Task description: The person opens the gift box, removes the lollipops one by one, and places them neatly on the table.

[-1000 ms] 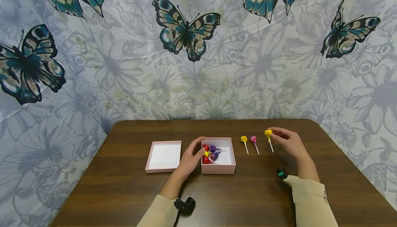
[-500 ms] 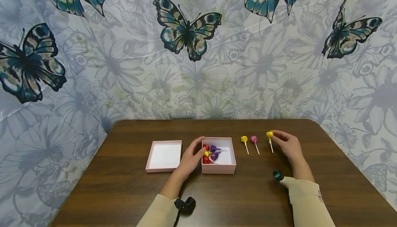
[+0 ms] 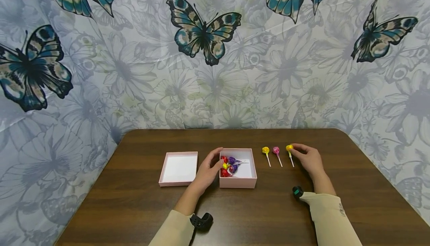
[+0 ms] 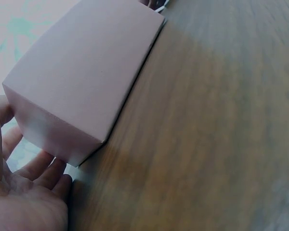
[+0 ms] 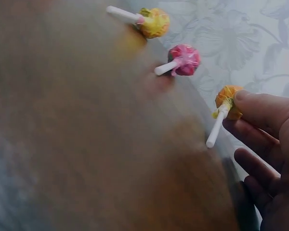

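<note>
My right hand (image 3: 310,160) pinches a yellow-wrapped lollipop (image 5: 226,102) by its candy head between thumb and fingers, the white stick pointing down toward the table. Left of it, a pink lollipop (image 3: 276,150) and another yellow lollipop (image 3: 265,150) lie side by side with their sticks toward me. At the table's middle, an uncovered pale pink box (image 3: 238,183) holds several red, purple and yellow lollipops (image 3: 232,168) in its left part. My left hand (image 3: 205,173) holds the box at its left side, fingers against the wall in the left wrist view (image 4: 36,183).
A pink-rimmed box lid (image 3: 178,168), white inside, lies left of the box. The brown wooden table (image 3: 255,216) ends at the back against a butterfly-print cloth (image 3: 215,100). Dark bands sit on both wrists.
My right hand has moved down and slightly left with the yellow lollipop, bringing it closer to the row beside the pink one. The left hand stays on the box.
</note>
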Tool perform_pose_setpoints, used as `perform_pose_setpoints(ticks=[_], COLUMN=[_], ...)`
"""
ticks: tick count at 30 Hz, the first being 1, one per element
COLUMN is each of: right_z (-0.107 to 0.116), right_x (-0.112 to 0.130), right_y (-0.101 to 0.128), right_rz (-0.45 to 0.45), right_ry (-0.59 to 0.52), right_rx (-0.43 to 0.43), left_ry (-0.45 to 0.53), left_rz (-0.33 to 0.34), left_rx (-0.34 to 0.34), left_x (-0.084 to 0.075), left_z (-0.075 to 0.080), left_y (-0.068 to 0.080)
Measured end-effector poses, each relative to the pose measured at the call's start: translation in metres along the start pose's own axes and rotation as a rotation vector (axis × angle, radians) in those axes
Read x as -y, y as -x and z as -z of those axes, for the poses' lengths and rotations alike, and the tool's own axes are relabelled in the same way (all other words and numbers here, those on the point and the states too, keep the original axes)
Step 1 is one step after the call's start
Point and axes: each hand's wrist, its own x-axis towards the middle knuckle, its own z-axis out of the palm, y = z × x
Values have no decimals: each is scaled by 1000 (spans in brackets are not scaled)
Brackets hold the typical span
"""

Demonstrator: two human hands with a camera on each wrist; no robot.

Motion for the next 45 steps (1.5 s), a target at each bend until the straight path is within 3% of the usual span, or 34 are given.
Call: perform_pose_setpoints(ticks=[11, 19, 31, 36, 45], right_z=[-3, -2, -2, -3, -3], right_x=[0, 0, 0, 1, 0], right_y=[-2, -2, -1, 0, 0], right_rz=[-24, 7, 38, 51, 54], right_ry=[93, 164, 200, 221, 215], right_rx=[48, 66, 53, 52, 44], left_ry=[-8, -13, -9, -22, -24], left_rz=[3, 14, -16, 3, 25], left_rx=[2, -6, 0, 3, 7], left_x=[1, -1, 3, 4, -7], left_z=[0, -1, 0, 2, 0], left_y=[-1, -2, -1, 0, 2])
